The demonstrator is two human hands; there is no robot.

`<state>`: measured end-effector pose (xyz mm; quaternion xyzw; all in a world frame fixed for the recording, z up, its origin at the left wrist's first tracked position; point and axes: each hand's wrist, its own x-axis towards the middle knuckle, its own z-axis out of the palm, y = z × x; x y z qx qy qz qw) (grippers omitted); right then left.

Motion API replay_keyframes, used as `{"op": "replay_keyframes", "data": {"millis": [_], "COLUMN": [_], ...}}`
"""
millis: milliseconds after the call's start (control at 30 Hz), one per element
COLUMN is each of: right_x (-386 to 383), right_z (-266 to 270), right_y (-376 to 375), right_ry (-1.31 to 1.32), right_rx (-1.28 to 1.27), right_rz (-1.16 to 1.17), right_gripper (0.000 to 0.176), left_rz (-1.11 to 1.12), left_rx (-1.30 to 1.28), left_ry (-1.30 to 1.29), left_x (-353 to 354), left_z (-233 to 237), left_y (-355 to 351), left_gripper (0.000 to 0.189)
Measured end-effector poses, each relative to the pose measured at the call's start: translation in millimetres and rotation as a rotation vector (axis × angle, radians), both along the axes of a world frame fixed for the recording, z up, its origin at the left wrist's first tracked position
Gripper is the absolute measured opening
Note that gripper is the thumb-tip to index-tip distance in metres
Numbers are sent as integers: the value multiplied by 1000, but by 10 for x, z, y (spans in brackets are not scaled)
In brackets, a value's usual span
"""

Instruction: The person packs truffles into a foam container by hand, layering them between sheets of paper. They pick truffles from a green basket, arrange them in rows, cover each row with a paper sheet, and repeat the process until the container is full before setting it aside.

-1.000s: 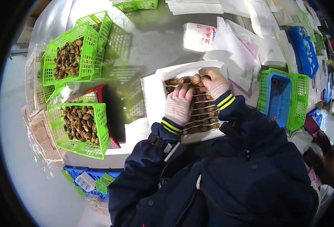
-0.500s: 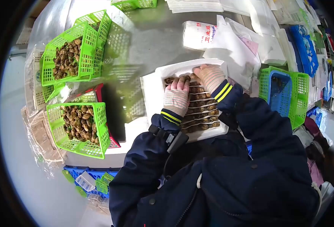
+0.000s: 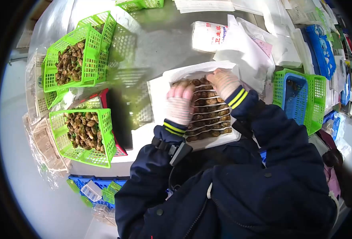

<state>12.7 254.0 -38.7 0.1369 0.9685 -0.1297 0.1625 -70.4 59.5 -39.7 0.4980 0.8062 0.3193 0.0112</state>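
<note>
A white foam box (image 3: pixel 235 137) holds rows of brown, knobbly mushroom-like pieces (image 3: pixel 210 108), parted by thin white strips. My left hand (image 3: pixel 179 104), in a striped partly fingerless glove, is over the box's left side, its fingers smeared by motion at the left end of the far rows. My right hand (image 3: pixel 225 83), gloved alike, reaches to the far right corner. Its fingers are bent and drawn together beside the farthest row; whatever lies between the fingertips is hidden. White paper lining (image 3: pixel 184 71) shows along the box's far edge.
Green baskets of similar brown pieces stand at the left, one nearer (image 3: pixel 107 137) and others behind (image 3: pixel 91 59). A white tissue pack (image 3: pixel 206 36) and paper sheets (image 3: pixel 239 47) lie beyond the box. To the right, a blue tub (image 3: pixel 295 99) sits in a green basket (image 3: pixel 314 107).
My left hand has moved left and slightly nearer me, uncovering more of the rows. My right hand has shifted slightly right, off the far row's middle.
</note>
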Motion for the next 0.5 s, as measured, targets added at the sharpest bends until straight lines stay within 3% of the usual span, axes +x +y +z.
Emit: {"op": "replay_keyframes", "data": {"millis": [67,133,200,267,333,367,400,467,500], "right_x": [85,293,383,377,315,351,369,408,406], "right_z": [298,395,298,25,-111,-145,-125,-85,-14], "right_y": [-12,68,178,327,375,408,406,401,423], "right_ry": [84,356,607,601,491,383,383,320,308], "right_rx": [-118,-247,-192,-252,-595,-628,-629,-527,-478], "right_rz": [-141,-448,-688,-747,-693,-637,-644,-547,-452], "right_gripper": [19,39,46,55,52,42,42,27,24], "left_rz": [243,429,292,274,315,287,229,582,580], "left_rx": [85,-7,135,176,237,221,203,558,559], "left_ry": [62,-218,-485,-677,-874,-745,-723,-1796,-1800], "left_x": [-142,-301,-486,-569,-629,-660,-646,-642,-625], "left_z": [108,185,-124,-320,-293,-378,-290,-7,29], "left_y": [-81,-108,-137,-33,18,-32,-65,49,90], "left_gripper": [61,70,70,49,34,31,32,44,44]}}
